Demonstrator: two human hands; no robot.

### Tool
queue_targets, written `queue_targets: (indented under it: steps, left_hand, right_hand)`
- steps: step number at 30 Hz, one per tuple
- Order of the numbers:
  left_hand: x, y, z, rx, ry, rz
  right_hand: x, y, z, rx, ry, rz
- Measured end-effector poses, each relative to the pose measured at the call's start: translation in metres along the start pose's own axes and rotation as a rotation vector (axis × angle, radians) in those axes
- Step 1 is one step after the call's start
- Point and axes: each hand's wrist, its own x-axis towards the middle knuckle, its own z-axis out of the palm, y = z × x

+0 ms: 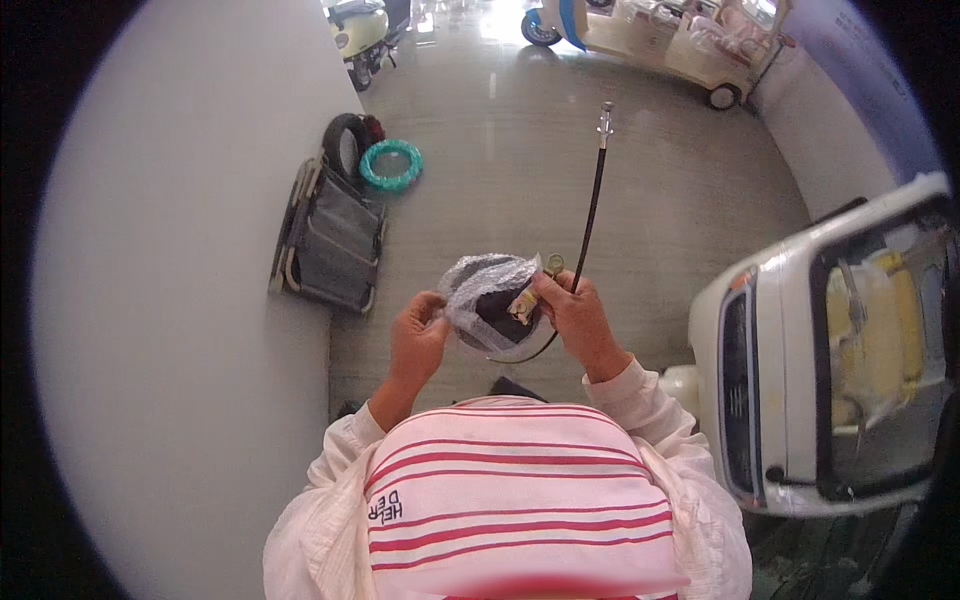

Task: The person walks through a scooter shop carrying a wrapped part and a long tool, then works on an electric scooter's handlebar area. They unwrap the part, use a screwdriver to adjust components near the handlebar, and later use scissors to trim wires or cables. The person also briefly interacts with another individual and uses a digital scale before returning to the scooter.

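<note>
Hanging between both hands at the frame's centre, a round dark part in clear bubble wrap (480,318) seems held this way for steadiness. The left hand (418,338) pinches its left edge; the right hand (583,315) is closed on its right edge. A long black cable with a silver metal end (594,200) rises beyond, its grip unclear. Left of centre, a folded grey fabric frame (338,240) stands by the wall, probably saving space.

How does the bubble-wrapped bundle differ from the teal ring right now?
The bundle is up between the left hand and right hand; the teal ring lies on the floor. The bundle shows dark contents through clear wrap, while the teal ring is bright green-blue. The bundle's middle is filled; the teal ring's is open. Both look roundish.
</note>
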Motion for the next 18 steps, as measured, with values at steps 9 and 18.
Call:
queue_targets:
  steps: [9, 18]
  left_hand:
    - [0.256, 0.109, 0.008, 0.865, 0.250, 0.938]
    - [0.625, 0.148, 0.017, 0.681, 0.030, 0.798]
  right_hand:
    - [0.294, -0.051, -0.017, -0.003, -0.119, 0.098]
    - [0.613, -0.114, -0.063, -0.026, -0.035, -0.021]
